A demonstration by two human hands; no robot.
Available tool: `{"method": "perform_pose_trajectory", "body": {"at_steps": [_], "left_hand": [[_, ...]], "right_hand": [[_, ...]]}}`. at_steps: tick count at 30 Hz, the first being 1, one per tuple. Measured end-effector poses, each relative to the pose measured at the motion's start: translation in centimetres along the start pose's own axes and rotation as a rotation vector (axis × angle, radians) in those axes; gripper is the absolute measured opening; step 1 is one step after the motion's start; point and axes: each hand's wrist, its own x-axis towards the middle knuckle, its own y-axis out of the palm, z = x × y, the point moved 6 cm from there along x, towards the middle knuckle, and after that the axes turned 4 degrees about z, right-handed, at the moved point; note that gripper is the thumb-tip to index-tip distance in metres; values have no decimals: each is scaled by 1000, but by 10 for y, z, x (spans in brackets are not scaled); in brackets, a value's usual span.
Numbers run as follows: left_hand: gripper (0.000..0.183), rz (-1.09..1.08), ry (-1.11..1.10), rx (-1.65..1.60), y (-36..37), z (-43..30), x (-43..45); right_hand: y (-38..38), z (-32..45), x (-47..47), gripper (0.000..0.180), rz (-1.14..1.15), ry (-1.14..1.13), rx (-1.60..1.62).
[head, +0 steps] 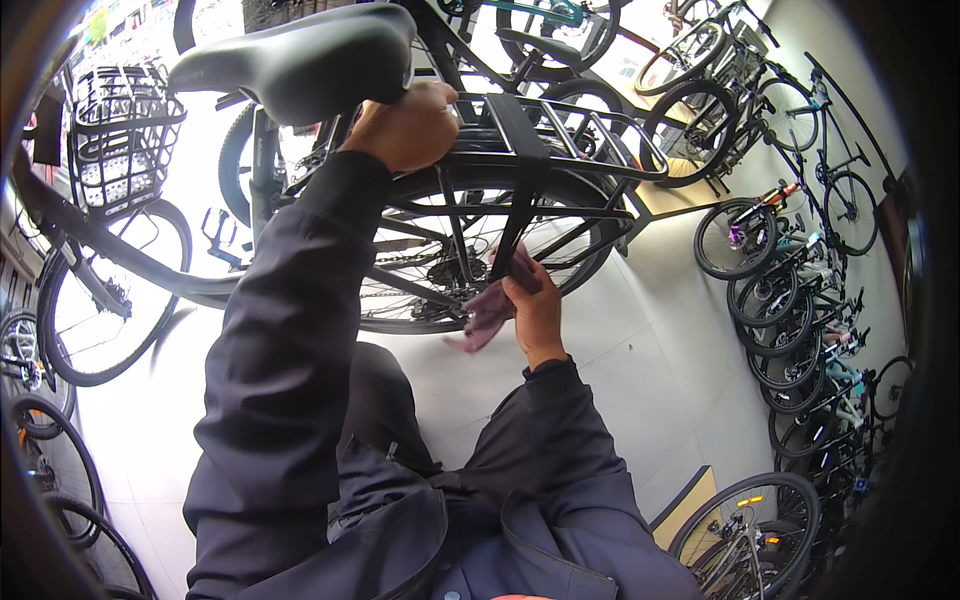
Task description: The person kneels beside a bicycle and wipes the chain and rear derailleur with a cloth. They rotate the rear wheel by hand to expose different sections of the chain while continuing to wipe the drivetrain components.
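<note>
A black bicycle with a padded saddle, a rear rack and a front wire basket stands sideways before me. My left hand is closed at the rear of the saddle, by the front end of the rack; its fingertips and what they grip are partly hidden. Lower down, my right hand holds a mauve cloth against a black strap that hangs from the rack beside the rear wheel. The rear cassette shows just left of the cloth.
Rows of parked bicycles line the right side, and more wheels stand at the left edge. Other bicycles are close behind the rack. A bicycle wheel stands at the lower right beside a tan board.
</note>
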Motion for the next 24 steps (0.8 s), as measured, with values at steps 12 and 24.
{"method": "perform_pose_trajectory", "body": {"at_steps": [12, 24], "left_hand": [[42, 125, -216, -217, 11, 13, 2], [41, 166, -56, -25, 4, 2, -1]], "right_hand": [[-38, 93, 20, 32, -325, -454, 234], [-51, 75, 4, 16, -261, -181, 245]]}}
